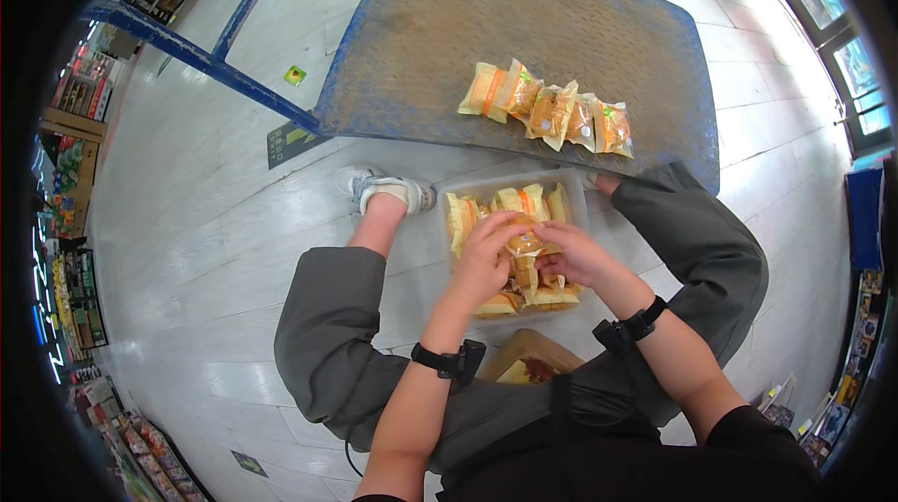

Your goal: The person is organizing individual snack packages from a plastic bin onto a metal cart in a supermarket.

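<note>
Between my left hand (485,256) and my right hand (572,253) is a wrapped bread roll (525,242) in a clear and yellow packet. The fingers of both hands grip its sides. It is held above a translucent plastic bin (582,204) on the floor, and my hands hide part of what is inside. Several more wrapped rolls (520,200) lie in the bin, some with orange stripes. Beyond the bin, a row of similar wrapped rolls (552,114) rests close to the near edge of a worn metal platform (519,18).
The platform belongs to a cart with a blue tubular handle (189,60) on the left. An open cardboard box (501,354) sits between my legs. Stocked store shelves (74,235) line the left side, and glass doors (835,46) stand at upper right.
</note>
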`<move>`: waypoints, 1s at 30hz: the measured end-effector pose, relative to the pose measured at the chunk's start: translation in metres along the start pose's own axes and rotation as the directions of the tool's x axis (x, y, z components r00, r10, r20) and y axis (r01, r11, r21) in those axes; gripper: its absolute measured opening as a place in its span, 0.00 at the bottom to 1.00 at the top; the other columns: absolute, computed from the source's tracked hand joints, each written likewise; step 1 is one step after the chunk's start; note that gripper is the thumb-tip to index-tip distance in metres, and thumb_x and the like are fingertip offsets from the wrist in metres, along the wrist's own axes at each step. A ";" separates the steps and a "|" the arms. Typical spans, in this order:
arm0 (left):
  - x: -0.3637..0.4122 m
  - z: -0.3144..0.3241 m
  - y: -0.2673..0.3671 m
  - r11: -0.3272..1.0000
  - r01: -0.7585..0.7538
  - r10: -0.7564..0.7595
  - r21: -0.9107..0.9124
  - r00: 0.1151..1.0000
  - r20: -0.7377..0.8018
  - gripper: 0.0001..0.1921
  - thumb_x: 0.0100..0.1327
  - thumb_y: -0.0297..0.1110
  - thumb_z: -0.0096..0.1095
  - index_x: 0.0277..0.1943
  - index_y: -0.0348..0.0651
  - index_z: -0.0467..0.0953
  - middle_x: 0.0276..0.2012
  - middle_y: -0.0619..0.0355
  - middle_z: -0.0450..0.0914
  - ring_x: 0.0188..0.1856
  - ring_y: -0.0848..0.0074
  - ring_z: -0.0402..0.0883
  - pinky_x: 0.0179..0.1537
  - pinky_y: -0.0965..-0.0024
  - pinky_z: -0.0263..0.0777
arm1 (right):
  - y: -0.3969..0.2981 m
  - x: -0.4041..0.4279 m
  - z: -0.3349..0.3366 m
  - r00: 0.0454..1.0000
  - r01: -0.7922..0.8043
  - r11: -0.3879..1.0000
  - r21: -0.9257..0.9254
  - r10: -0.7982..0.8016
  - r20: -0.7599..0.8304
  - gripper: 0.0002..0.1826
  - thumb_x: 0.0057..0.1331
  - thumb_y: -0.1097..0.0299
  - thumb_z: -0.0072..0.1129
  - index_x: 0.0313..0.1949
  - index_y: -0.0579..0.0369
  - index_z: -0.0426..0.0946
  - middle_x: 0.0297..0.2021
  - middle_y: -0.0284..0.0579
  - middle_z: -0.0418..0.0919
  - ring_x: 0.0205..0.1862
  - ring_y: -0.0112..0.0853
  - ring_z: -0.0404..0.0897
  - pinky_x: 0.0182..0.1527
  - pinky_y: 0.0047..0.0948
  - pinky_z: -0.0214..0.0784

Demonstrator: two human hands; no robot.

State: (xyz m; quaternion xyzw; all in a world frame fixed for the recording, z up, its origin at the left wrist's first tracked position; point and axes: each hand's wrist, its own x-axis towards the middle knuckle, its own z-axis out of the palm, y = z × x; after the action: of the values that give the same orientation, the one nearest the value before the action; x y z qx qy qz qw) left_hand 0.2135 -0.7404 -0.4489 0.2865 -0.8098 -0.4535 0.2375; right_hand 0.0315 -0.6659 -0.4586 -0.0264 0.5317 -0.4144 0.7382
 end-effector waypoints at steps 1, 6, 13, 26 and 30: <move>0.001 0.002 0.001 1.000 0.011 -0.011 0.007 0.998 -0.065 0.22 0.50 0.15 0.54 0.50 0.41 0.75 0.54 0.49 0.73 0.59 0.56 0.70 0.60 0.61 0.63 | -0.002 0.001 -0.003 1.000 -0.001 0.998 0.067 0.002 -0.008 0.18 0.65 0.58 0.59 0.49 0.52 0.68 0.42 0.38 0.74 0.33 0.34 0.78 0.31 0.30 0.69; -0.010 -0.001 -0.022 0.877 0.354 -0.262 0.325 0.919 -0.293 0.18 0.55 0.25 0.61 0.49 0.38 0.71 0.45 0.47 0.75 0.49 0.54 0.75 0.51 0.57 0.69 | -0.035 0.004 -0.027 0.952 0.286 0.951 0.121 -0.267 -0.149 0.13 0.65 0.64 0.58 0.45 0.55 0.73 0.40 0.40 0.78 0.35 0.30 0.78 0.32 0.26 0.70; -0.041 -0.003 -0.076 0.571 0.668 -0.691 0.477 0.705 -0.161 0.28 0.50 0.43 0.72 0.49 0.36 0.71 0.45 0.44 0.76 0.49 0.53 0.75 0.48 0.56 0.71 | -0.105 0.009 -0.074 0.890 0.412 0.895 0.173 -0.355 -0.285 0.18 0.64 0.68 0.59 0.52 0.51 0.68 0.42 0.41 0.77 0.37 0.33 0.79 0.31 0.23 0.67; -0.057 0.013 -0.108 0.563 0.749 -0.696 0.349 0.657 -0.289 0.15 0.49 0.35 0.69 0.36 0.35 0.75 0.32 0.46 0.81 0.36 0.54 0.81 0.38 0.56 0.74 | -0.136 0.064 -0.086 0.729 0.264 0.736 -0.624 -0.576 -0.371 0.19 0.57 0.63 0.66 0.45 0.59 0.76 0.31 0.45 0.79 0.26 0.24 0.78 0.26 0.25 0.68; -0.044 0.005 -0.090 0.687 0.688 -0.625 0.232 0.723 -0.294 0.10 0.52 0.32 0.68 0.31 0.36 0.76 0.24 0.50 0.80 0.27 0.63 0.81 0.32 0.63 0.73 | -0.121 0.042 -0.090 0.577 0.263 0.529 -0.807 -0.757 -0.307 0.30 0.54 0.56 0.68 0.51 0.63 0.72 0.33 0.46 0.78 0.35 0.30 0.77 0.37 0.30 0.71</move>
State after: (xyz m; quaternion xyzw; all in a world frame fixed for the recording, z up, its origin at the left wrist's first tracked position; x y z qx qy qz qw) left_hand 0.2643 -0.7462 -0.5353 0.6356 -0.6886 -0.3386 0.0848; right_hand -0.1079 -0.7353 -0.4716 -0.3229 0.8207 -0.3805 0.2781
